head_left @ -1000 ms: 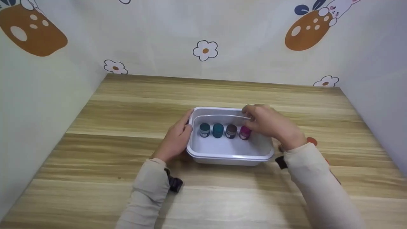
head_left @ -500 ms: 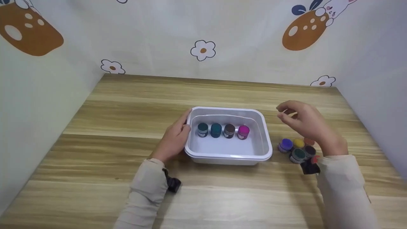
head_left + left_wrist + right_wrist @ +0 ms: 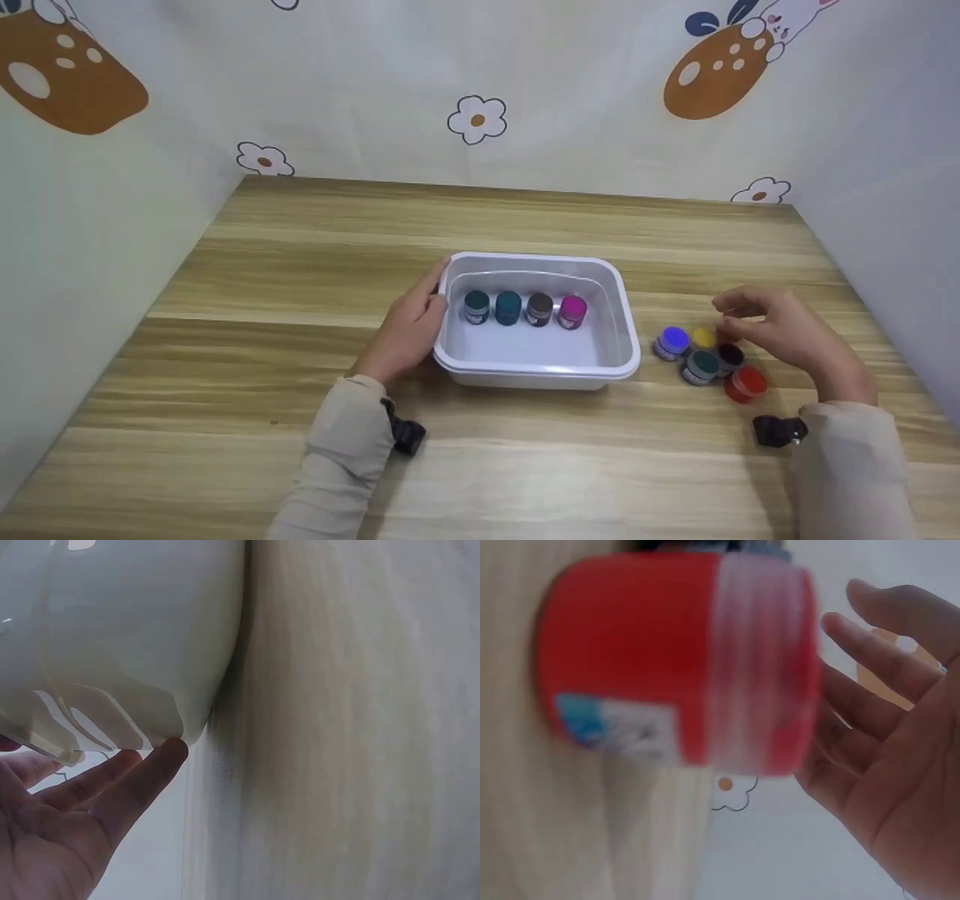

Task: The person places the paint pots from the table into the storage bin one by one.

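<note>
Right hand (image 3: pixel 795 335) loosely spread over orange jar (image 3: pixel 725 337), contact unclear. Jar sits right of tub (image 3: pixel 536 370), crowded by yellow jar (image 3: pixel 703 338); fingertips could topple either. Left hand (image 3: pixel 403 328), straight-fingered, touches tub; uneven push could slide it.

Tub (image 3: pixel 536 369) on my worktop (image 3: pixel 525 457), four jars (image 3: pixel 508 308) in a row inside it, other jars (image 3: pixel 701 367) clustered to its right, wall (image 3: pixel 570 97) behind.

We see, rowed upright in the white tub (image 3: pixel 517 351): green jar (image 3: pixel 477 307), teal jar (image 3: pixel 508 308), brown jar (image 3: pixel 539 310), magenta jar (image 3: pixel 572 312). Clustered at right, we find: blue jar (image 3: pixel 672 343), yellow jar (image 3: pixel 703 338), blackish jar (image 3: pixel 729 355), second green jar (image 3: pixel 700 367), red jar (image 3: pixel 746 384), half-hidden orange jar (image 3: pixel 725 337).
</note>
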A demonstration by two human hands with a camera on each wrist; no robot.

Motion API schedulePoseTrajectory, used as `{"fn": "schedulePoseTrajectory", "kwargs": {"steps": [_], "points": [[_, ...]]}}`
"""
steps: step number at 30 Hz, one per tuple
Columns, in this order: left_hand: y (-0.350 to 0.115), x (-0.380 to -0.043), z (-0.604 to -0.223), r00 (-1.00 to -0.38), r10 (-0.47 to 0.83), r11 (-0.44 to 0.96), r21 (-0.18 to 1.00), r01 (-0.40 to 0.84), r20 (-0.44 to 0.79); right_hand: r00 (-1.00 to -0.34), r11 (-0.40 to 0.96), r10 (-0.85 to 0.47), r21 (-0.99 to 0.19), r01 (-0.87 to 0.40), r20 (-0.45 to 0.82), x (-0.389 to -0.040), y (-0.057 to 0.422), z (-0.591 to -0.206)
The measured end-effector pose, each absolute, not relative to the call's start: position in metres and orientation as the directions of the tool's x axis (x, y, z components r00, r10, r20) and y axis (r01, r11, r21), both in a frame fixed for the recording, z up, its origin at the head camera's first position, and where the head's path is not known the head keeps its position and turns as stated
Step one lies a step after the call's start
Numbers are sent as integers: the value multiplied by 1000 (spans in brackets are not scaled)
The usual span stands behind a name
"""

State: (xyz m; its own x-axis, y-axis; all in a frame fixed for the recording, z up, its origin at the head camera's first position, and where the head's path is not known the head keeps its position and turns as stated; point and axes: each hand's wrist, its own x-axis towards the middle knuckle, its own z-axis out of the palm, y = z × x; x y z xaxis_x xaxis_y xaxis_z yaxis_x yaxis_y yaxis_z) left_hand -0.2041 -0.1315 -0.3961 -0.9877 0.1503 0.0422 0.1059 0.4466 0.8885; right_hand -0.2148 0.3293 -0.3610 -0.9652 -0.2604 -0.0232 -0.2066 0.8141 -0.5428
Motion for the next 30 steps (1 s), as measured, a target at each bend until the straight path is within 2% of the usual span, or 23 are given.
{"fn": "schedulePoseTrajectory", "kwargs": {"steps": [9,16,26,30], "points": [[-132,-204,-396,-988,150,453,886,97,31,-960,805,-247,-580,-129,-129,-214,341,-375],[-131,-205,-396,-989,150,468,880,79,9,-961,782,-239,-615,-107,-136,-213,345,-379],[-132,-205,-398,-985,156,448,884,132,68,-968,799,-234,-586,-135,-95,-211,346,-377],[-131,-205,-398,-986,155,449,885,119,54,-967,807,-236,-574,-142,-92,-211,346,-377]]}}
